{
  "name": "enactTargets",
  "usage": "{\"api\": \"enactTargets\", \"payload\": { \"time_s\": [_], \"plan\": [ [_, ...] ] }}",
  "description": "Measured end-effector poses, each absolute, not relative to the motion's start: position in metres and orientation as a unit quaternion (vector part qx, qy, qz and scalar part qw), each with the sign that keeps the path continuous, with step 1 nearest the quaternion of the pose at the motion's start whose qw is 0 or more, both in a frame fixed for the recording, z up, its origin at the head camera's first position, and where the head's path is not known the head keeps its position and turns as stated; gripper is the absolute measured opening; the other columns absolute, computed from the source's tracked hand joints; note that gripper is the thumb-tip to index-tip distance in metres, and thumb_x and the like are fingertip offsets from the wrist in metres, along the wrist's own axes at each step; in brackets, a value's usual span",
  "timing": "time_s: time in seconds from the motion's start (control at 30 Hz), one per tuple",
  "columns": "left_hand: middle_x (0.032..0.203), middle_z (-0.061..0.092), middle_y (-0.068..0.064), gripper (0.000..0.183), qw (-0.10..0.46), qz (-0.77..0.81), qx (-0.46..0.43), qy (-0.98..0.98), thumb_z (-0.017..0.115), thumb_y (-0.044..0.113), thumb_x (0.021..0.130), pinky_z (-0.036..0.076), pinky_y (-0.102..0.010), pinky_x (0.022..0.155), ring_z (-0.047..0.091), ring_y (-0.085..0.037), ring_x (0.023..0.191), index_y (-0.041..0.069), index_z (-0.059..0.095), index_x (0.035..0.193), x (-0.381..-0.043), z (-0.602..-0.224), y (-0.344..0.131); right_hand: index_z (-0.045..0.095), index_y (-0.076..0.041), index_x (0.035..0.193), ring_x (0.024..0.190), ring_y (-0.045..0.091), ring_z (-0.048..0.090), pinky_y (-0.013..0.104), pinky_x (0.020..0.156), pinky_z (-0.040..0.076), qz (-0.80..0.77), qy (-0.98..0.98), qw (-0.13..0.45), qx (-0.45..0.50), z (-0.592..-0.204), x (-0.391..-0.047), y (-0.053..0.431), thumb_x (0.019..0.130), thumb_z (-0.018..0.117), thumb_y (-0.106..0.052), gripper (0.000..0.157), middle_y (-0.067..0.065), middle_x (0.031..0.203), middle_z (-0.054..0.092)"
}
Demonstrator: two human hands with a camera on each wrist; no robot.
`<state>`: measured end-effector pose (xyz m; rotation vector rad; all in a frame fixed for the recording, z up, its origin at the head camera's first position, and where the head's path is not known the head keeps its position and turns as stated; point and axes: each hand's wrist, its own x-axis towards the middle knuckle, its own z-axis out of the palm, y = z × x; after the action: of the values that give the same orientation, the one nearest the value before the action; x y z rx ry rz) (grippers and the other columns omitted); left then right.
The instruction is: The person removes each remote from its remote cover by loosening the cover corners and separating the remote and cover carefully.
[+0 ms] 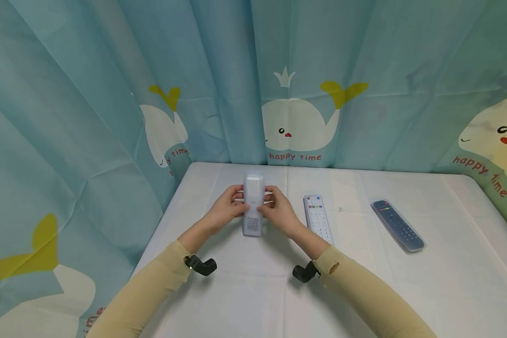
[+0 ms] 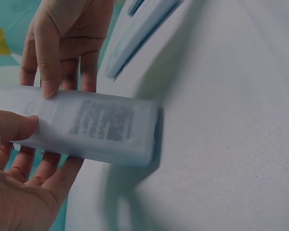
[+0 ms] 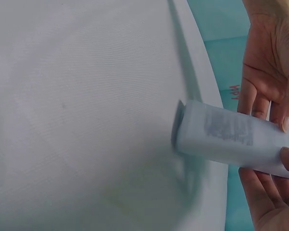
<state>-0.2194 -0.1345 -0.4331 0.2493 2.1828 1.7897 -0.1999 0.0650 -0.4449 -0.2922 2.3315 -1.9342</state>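
A pale remote control [image 1: 253,202] in a clear sleeve is held back side up between both hands. Its printed label block [image 2: 105,120] shows near the lower end, and the button side is hidden underneath. On its left edge, my left hand [image 1: 225,210] grips with the thumb on the back and the fingers curled beneath. The right hand [image 1: 282,213] holds the opposite edge the same way, thumb tip pressing on the back. In the right wrist view, the remote's lower end tilts close over the white tabletop.
A white remote control [image 1: 317,217] with coloured buttons lies face up right of the right hand, partly behind the forearm. Farther right lies a dark remote control [image 1: 398,225] in a clear sleeve. A patterned curtain [image 1: 228,94] hangs along the table's back and left sides.
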Motion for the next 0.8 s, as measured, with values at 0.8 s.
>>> {"api": "enactTargets", "payload": {
  "time_s": [0.8],
  "plan": [
    [0.139, 0.051, -0.021, 0.059, 0.143, 0.619, 0.097, 0.767, 0.061, 0.0, 0.1, 0.05, -0.049, 0.101, 0.056, -0.033, 0.123, 0.002, 0.034, 0.152, -0.2213, -0.4327, -0.1367, 0.045, -0.001, 0.143, 0.104, 0.032, 0.064, 0.043, 0.088, 0.055, -0.61, 0.784, 0.034, -0.113, -0.439, -0.2003, 0.0637, 0.097, 0.065, 0.005, 0.051, 0.021, 0.119, 0.063]
  ]
}}
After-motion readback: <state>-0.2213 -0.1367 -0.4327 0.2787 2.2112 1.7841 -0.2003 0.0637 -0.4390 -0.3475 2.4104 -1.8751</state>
